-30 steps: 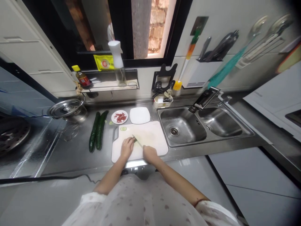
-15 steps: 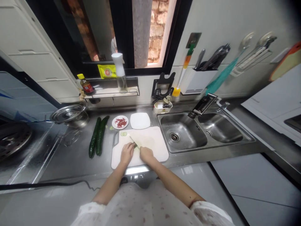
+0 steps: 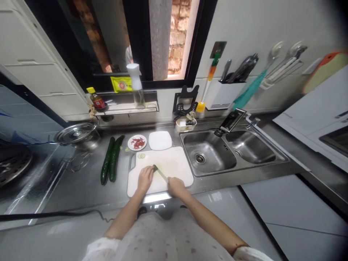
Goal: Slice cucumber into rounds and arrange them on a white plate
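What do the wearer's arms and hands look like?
Bare left hand, bare right hand: no gloves or watch visible. Forearms uncovered up to loose white fabric sleeves, matching the white top with small brownish spots. A thin dark-reddish band or mark shows by the right sleeve's edge.

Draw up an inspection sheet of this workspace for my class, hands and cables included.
Surface: steel counter, white cutting board lying on it.
Things in use: knife, green piece, cut slices; two cucumbers left of the board.
Clutter: green scraps beside the plate of red pieces.
Hands: right hand grips the knife; left hand at the green piece.
Cables: dark cable along the counter's front left.
Surroundings: double sink right, window ahead.
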Available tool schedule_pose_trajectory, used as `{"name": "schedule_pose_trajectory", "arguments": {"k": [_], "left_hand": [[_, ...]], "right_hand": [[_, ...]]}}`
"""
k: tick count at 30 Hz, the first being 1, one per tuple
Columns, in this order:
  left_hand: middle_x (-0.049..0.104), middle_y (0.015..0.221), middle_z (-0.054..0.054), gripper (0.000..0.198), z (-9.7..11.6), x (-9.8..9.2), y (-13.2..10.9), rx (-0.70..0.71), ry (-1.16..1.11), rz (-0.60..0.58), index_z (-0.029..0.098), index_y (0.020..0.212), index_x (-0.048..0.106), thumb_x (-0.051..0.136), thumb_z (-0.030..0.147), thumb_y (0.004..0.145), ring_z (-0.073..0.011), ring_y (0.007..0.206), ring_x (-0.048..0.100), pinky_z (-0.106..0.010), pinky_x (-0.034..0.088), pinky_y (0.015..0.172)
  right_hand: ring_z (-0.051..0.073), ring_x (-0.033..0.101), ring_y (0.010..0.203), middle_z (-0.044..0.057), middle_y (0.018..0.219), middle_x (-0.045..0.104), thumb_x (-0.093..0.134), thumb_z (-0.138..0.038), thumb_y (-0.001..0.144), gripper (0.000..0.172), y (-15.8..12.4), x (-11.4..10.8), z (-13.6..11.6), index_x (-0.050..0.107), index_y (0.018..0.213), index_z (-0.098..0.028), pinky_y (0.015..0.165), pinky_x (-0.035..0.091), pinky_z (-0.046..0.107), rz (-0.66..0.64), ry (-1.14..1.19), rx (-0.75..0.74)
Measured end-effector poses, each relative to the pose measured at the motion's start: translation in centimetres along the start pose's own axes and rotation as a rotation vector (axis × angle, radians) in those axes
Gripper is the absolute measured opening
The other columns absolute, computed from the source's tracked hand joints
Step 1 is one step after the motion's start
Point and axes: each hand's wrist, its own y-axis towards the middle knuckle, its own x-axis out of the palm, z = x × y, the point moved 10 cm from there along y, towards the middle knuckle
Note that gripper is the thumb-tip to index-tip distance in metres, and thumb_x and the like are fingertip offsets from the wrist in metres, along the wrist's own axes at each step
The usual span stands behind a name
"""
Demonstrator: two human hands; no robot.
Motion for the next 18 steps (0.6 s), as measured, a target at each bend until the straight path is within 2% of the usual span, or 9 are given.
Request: {"name": "schedule_pose_trajectory", "arguments": {"k": [4,9,12,15,16,18], "left_hand": [[0.063,0.109,-0.007,0.027,0.0,0.0,0.0,-0.03,-0.01,-0.019,0.022,0.111,0.062,0.042,0.027,0.093,-0.0202,0.101,0.057,-0.035,0.046,0.091],[0.062,0.112,-0.008,0.028,-0.5,-0.7,0.1,-0.093,-0.048,0.027,0.021,0.112,0.062,0.045,0.029,0.091,-0.022,0.108,0.054,-0.038,0.042,0.097],[0.062,0.114,-0.01,0.03,-1.0,-2.3,0.6,-0.189,-0.094,0.11,0.019,0.112,0.062,0.042,0.031,0.092,-0.023,0.111,0.053,-0.04,0.04,0.1],[0.062,0.115,-0.01,0.033,-1.6,-4.3,1.4,-0.326,-0.195,0.191,0.018,0.114,0.06,0.042,0.034,0.092,-0.0223,0.109,0.054,-0.039,0.041,0.098],[0.062,0.115,-0.01,0.034,-1.5,-4.3,1.9,-0.349,-0.258,0.16,0.018,0.114,0.061,0.045,0.037,0.09,-0.0213,0.106,0.056,-0.037,0.044,0.094],[0.065,0.109,-0.008,0.036,-0.6,-3.2,2.8,-0.348,-0.391,-0.03,0.018,0.111,0.063,0.056,0.04,0.083,-0.0194,0.094,0.061,-0.032,0.048,0.085]], "right_hand": [[0.023,0.065,0.091,0.014,0.096,0.069,0.039,-0.017,0.089,0.029,-0.6,-1.5,0.9,0.062,0.107,-0.016,0.071,0.045,0.031,0.02,-0.025,0.016],[0.022,0.064,0.09,0.013,0.093,0.069,0.037,-0.014,0.09,0.03,-1.0,-2.6,2.2,0.06,0.109,-0.018,0.07,0.041,0.03,0.042,-0.079,0.07],[0.02,0.063,0.089,0.011,0.093,0.068,0.036,-0.013,0.091,0.032,-1.2,-2.8,2.6,0.059,0.111,-0.02,0.071,0.038,0.029,0.079,-0.107,0.081],[0.02,0.06,0.091,0.01,0.095,0.067,0.04,-0.014,0.089,0.032,-1.6,-3.5,2.1,0.058,0.115,-0.022,0.074,0.036,0.029,0.172,-0.134,0.03],[0.02,0.059,0.091,0.01,0.096,0.066,0.042,-0.014,0.089,0.033,-1.7,-3.7,1.8,0.057,0.117,-0.022,0.075,0.035,0.03,0.201,-0.142,0.006],[0.021,0.058,0.092,0.01,0.098,0.065,0.044,-0.016,0.088,0.035,-2.0,-4.1,1.1,0.055,0.121,-0.022,0.077,0.034,0.03,0.248,-0.153,-0.042]]}}
